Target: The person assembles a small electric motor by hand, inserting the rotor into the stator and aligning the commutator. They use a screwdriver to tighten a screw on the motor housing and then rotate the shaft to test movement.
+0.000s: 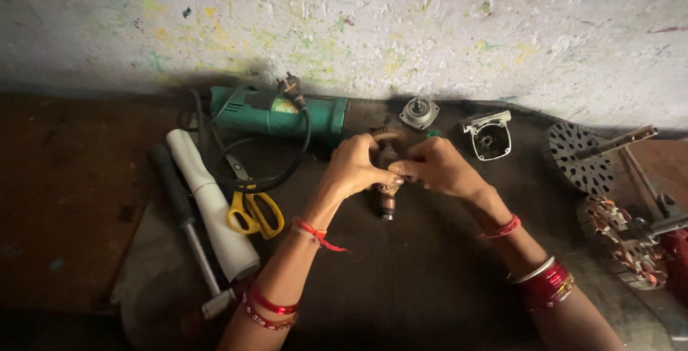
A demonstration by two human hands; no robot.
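Head cam looking straight down at a dark mat [401,279] on the floor, right up against a speckled whitewashed wall [430,28]. Both forearms come in from the bottom of the frame and angle inward, so the hands meet in the middle. Left hand [356,164] is curled over with the wrist bent, fingers wrapped round the upper part of a small motor armature [388,192], thumb tip pressing on its side. Right hand [437,167] comes in from the other side, fingers bunched and pinching the same armature near the top, so the two hands are touching each other around it. Both grips are closed tight on the part, and only its lower shaft and copper bit stick out below the fingers. The armature sits just above the mat, roughly upright and tilted slightly.

Red thread bands on both wrists, red bangles further down the forearms.

Stuff around: green angle grinder body [287,114] with its black cord looped behind the left hand, yellow-handled scissors [254,211] beside a white rolled sheet [211,204], and a black-handled tool [179,211] left of that. Near the wall sit a round metal gear housing [419,113] and a grey gear head casing [489,136]. Far right, two fan-motor stators [577,157] with shafts.
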